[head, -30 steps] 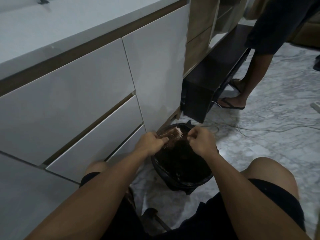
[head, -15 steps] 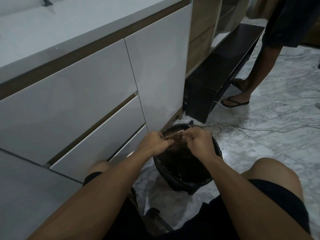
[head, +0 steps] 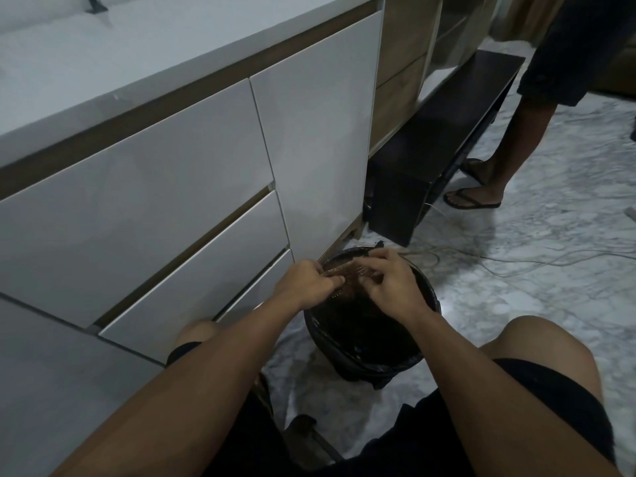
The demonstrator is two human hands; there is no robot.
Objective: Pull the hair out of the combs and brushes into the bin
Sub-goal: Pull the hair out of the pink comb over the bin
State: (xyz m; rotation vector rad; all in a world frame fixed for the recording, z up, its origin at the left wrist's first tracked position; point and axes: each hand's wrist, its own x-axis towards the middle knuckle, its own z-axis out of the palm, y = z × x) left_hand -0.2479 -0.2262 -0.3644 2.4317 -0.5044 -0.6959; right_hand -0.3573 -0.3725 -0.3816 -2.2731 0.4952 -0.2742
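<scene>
The person's forearms are bare to the frame's edge — no sleeves, watch or rings show on the left hand [head: 306,287] or right hand [head: 395,287]. Black fabric shorts [head: 557,407] end above both bare knees — plain, unmarked.

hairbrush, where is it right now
In the head view the hairbrush sits centre frame, held between the left hand and right hand directly over the black bin, beside the white cabinet drawers.
</scene>
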